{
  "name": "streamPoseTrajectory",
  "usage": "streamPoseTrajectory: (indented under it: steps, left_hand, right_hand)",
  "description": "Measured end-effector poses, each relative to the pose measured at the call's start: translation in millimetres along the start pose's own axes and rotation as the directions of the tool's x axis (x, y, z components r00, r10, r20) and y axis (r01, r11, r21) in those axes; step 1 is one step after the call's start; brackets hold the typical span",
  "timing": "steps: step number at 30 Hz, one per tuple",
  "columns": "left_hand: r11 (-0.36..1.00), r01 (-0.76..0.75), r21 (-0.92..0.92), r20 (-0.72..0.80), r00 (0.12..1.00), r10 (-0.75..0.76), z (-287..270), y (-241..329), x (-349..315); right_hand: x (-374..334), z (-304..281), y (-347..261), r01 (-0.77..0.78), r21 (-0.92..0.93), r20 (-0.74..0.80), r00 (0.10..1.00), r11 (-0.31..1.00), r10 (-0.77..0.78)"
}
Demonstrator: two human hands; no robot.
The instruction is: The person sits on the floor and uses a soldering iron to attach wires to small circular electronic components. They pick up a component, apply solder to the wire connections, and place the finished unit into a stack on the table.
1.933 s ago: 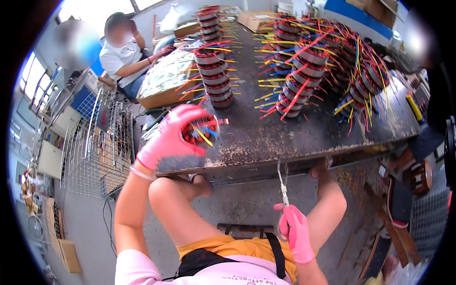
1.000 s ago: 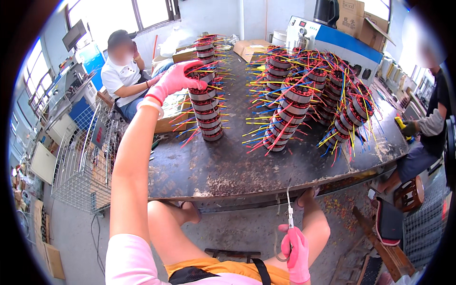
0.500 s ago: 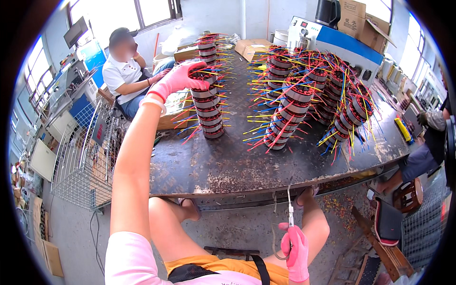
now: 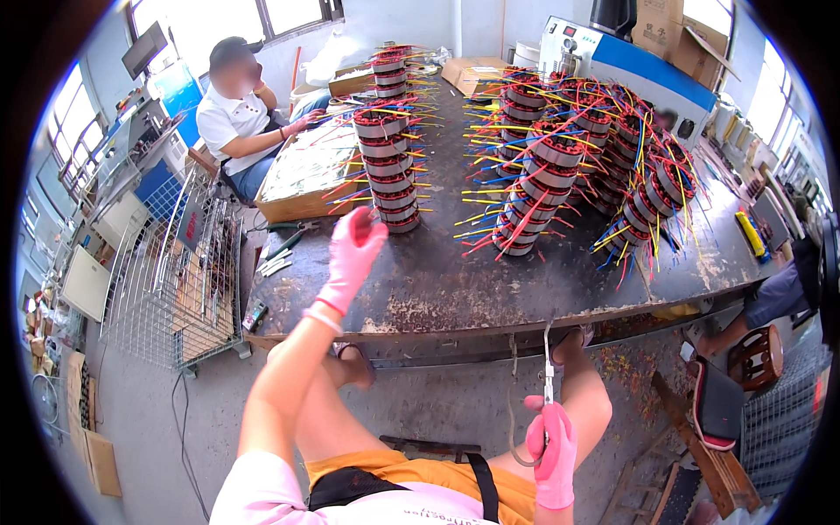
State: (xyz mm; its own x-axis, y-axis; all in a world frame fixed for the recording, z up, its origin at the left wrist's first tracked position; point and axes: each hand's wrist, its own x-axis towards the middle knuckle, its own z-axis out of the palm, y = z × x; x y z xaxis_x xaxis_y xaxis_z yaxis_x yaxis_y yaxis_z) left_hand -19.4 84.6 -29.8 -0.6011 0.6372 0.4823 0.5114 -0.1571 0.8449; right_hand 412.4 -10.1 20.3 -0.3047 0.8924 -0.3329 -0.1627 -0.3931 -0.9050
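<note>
My left hand (image 4: 354,260), in a pink glove, hovers over the table's near part with its fingers curved and apart. It holds nothing that I can see. Just beyond its fingertips stands an upright stack of wound motor stators (image 4: 389,166), grey rings with red, yellow and blue wires sticking out. Low at the right, in front of the table edge, my gloved right hand (image 4: 554,451) is closed around a slim nozzle tool (image 4: 549,376). Its thin, bent metal tip points up toward the table edge, and a hose hangs from it.
More stator stacks (image 4: 542,188) crowd the table's (image 4: 455,297) right half, some leaning. A carton of white pieces (image 4: 311,179), pliers (image 4: 293,236) and white sticks (image 4: 276,262) lie left. A seated person (image 4: 241,122) is beyond the wire cart (image 4: 175,289). A blue-and-white machine (image 4: 647,79) stands behind.
My left hand has come off the top of the near stator stack and moved down toward me. My right hand keeps its grip on the nozzle tool, and the view has shifted slightly.
</note>
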Motion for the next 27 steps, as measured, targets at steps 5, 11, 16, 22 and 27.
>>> streamPoseTrajectory:
  steps: [5,11,16,22,27]
  left_hand:
    - [0.938,0.344,-0.038,-0.177,0.922,-0.345,68.5,-19.1,-1.1]
    - [0.877,0.408,0.254,-0.334,0.888,-0.317,102.7,-17.5,11.5]
    - [0.840,0.421,0.342,-0.293,0.897,-0.330,94.6,-12.5,19.5]
    - [0.892,0.325,0.315,-0.261,0.933,-0.248,84.3,-28.8,27.5]
    - [0.926,0.254,0.280,-0.146,0.964,-0.221,73.2,-46.6,37.3]
  right_hand:
    - [3.3,-7.2,-0.2,0.021,-0.053,0.047,0.999,0.998,-0.018]
    - [4.5,-9.8,-2.8,0.024,-0.013,0.031,0.999,1.000,-0.023]
    - [9.3,-16.2,-4.0,0.038,-0.084,0.023,0.999,0.996,-0.037]
    - [13.3,-15.1,-6.2,0.017,-0.030,-0.056,0.998,0.999,-0.019]
    - [17.8,-21.8,-5.1,0.044,0.006,-0.122,0.992,0.999,-0.043]
